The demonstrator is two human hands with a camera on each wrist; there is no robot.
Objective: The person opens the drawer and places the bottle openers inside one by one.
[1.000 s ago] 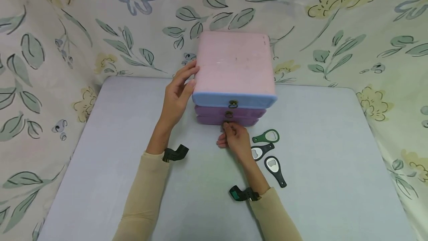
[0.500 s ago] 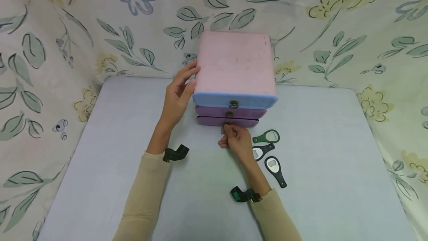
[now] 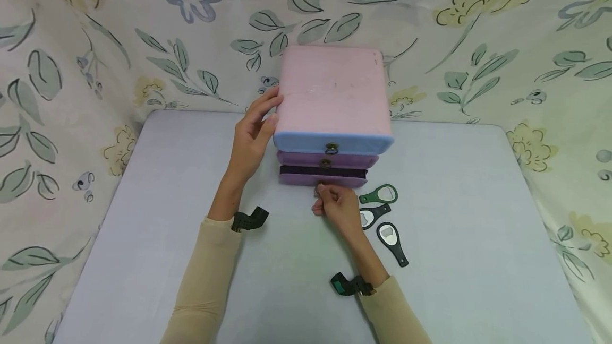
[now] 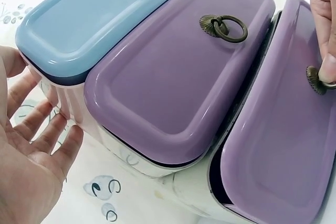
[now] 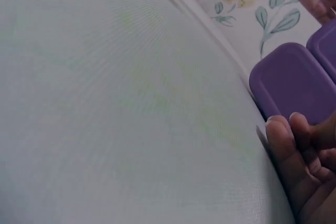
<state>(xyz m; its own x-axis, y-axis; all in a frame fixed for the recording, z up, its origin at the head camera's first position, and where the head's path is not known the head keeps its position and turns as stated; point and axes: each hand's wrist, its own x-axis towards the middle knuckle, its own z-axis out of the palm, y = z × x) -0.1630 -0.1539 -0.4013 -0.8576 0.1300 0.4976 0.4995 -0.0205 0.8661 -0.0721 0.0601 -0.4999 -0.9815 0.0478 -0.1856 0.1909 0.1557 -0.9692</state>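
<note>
A small chest of drawers (image 3: 334,92) with a pink top stands at the back of the table, its blue top drawer (image 4: 79,30) and purple middle drawer (image 4: 152,87) pushed in. The purple bottom drawer (image 4: 278,150) is pulled out a little, with a dark gap behind its front. My right hand (image 3: 341,208) pinches that drawer's brass ring pull (image 4: 313,80) between thumb and finger. At the chest's left side, my left hand (image 3: 249,142) rests its extended fingers against the wall.
Right of my right hand lie a green bottle opener (image 3: 386,194) and two black bottle openers, one (image 3: 368,218) partly behind the wrist and another (image 3: 393,243) nearer the front. A flowered cloth (image 3: 191,52) hangs behind the white table (image 3: 454,216).
The bottom drawer has come out from nearly flush to slightly open, drawn toward me by my right hand. My left hand stays against the chest's side.
</note>
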